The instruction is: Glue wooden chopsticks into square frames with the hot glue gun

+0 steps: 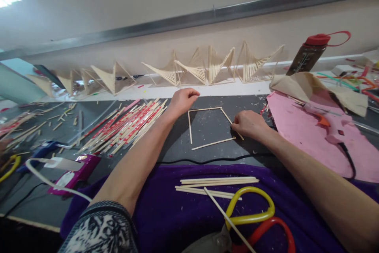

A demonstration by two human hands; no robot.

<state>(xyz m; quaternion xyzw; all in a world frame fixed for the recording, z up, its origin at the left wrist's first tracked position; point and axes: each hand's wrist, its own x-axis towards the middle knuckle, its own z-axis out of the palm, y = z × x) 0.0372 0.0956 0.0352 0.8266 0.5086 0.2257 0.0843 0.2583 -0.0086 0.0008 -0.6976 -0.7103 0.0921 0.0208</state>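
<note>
Four thin wooden sticks lie on the dark table as a four-sided outline; the back stick (205,109) and left stick (190,127) meet near the far left corner. The front stick (213,143) has gaps at both ends. My right hand (250,123) pinches the slanting right stick (226,115), whose near end sticks out below my fingers. Just above the far left corner is my left hand (184,101), its fingers loosely bent, thumb and fingertips apart, with nothing seen in them.
Finished stick frames (189,67) stand along the wall. Bundled sticks (133,124) lie left, near a magenta power strip (79,174). Scissors (251,205) and loose sticks (219,182) rest on purple cloth (160,205). At right are a glue gun (328,122) on pink material and a bottle (308,55).
</note>
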